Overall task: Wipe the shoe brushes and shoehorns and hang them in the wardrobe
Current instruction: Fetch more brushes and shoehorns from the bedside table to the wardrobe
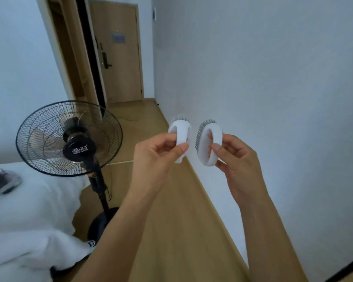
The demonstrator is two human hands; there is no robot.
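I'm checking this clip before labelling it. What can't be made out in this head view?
- Left brush: bristles face away, mostly hidden by its white body; left hand covers its lower part.
- Right brush: right hand covers part of its loop.
- Door sign: too small and blurred to read.
- Dark item on the bed: blurred, cut by the left edge.
- Shoehorns, cloth: none visible.

Black pedestal fan (69, 139) stands left of both hands — white-bedded mattress (29, 210) before it, wooden door (120, 53) behind.
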